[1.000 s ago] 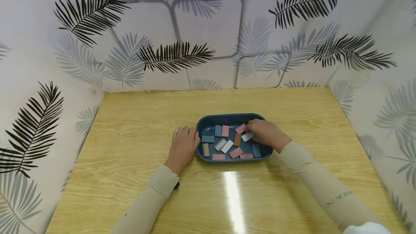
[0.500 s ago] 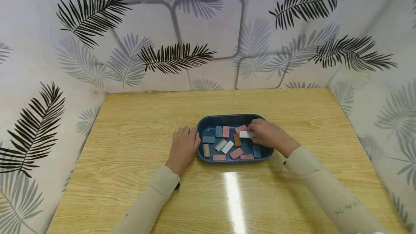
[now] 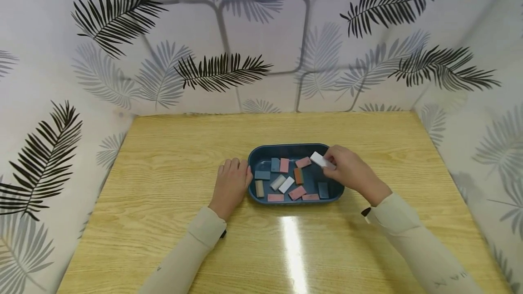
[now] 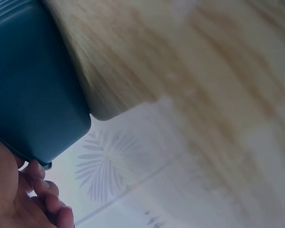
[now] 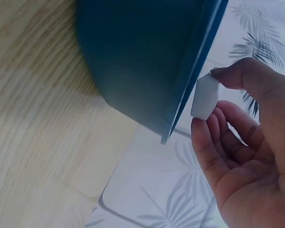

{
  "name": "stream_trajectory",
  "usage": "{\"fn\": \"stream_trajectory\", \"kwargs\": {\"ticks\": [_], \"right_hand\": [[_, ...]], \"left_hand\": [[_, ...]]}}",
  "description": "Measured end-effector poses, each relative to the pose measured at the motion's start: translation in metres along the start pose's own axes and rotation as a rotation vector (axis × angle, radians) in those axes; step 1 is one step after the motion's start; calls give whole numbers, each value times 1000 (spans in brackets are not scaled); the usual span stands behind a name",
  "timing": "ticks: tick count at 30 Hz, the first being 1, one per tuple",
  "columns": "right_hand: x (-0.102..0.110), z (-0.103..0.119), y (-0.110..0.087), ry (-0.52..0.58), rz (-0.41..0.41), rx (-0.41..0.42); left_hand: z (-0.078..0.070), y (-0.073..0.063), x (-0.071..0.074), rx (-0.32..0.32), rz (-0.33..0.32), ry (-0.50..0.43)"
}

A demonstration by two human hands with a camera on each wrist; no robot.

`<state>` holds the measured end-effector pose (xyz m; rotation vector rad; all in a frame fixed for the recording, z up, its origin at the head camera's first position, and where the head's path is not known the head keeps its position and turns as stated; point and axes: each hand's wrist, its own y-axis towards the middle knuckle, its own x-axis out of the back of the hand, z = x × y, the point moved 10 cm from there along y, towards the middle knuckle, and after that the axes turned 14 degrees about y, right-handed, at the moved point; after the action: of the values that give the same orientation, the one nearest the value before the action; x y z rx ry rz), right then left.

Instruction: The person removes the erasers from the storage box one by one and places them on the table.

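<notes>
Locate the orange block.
In the head view, the orange block lies near the middle of the tub, just below a pink block and right of a white block lying there.

Held block (image 3: 319, 159): plain white
Oval tub (image 3: 282, 150): dark blue
Blocks inside (image 3: 298, 193): pink, slate blue, white, beige, one orange-and-green
Tabletop (image 3: 184, 149): yellow wood grain
Backdrop (image 3: 265, 35): off-white, black-and-grey palm-leaf print, grey lines
Sleeves (image 3: 180, 255): beige, dark lettering
</notes>
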<state>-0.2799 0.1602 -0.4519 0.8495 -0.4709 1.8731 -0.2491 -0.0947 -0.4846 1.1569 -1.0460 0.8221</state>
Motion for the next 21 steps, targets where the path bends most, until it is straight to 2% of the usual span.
{"fn": "stream_trajectory", "kwargs": {"ticks": [6, 14, 21], "right_hand": [[19, -15, -15, 66, -98, -87], [41, -30, -35, 43, -203, -120], [60, -46, -57, 13, -261, -200]], "left_hand": [[1, -2, 2, -3, -13, -19], [2, -6, 3, -12, -33, -21], [-2, -2, 3, -22, -38, -32]]}}
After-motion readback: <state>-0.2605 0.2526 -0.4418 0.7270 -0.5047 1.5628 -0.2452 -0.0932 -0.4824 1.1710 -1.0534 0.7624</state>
